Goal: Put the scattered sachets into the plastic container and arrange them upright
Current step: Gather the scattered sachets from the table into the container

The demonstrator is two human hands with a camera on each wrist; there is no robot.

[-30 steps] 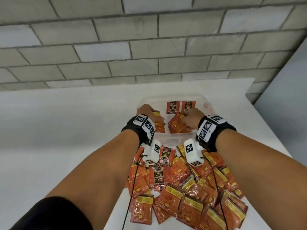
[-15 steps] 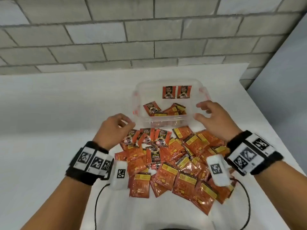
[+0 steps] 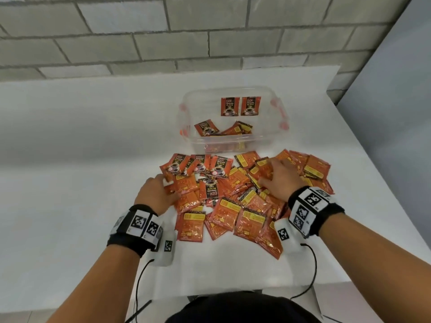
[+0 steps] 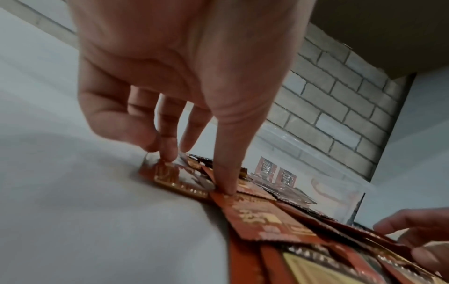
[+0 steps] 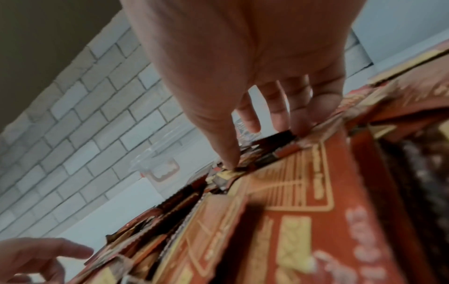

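Observation:
A clear plastic container (image 3: pixel 277 136) stands at the back of the white table (image 3: pixel 81 183). Two red sachets (image 3: pixel 229 106) stand upright against its far wall, and a few more sachets (image 3: pixel 206 128) lie loose on its floor. In front of it, several red and orange sachets form a scattered pile (image 3: pixel 233 206). My left hand (image 3: pixel 169 187) is at the pile's left edge, its thumb (image 4: pixel 224 182) and fingertips (image 4: pixel 167 151) touching flat sachets. My right hand (image 3: pixel 268 173) rests spread on the pile's right side, fingertips (image 5: pixel 303 126) on sachets. Neither hand lifts anything.
A grey brick wall (image 3: pixel 210 31) runs behind the table. The table's right edge (image 3: pixel 373 183) lies close to the pile, and its front edge (image 3: pixel 256 287) is just below my wrists. Bare tabletop extends to the left.
Both hands have come back out of the container and down onto the pile. Loose sachets now lie on the container floor. The view has tilted down.

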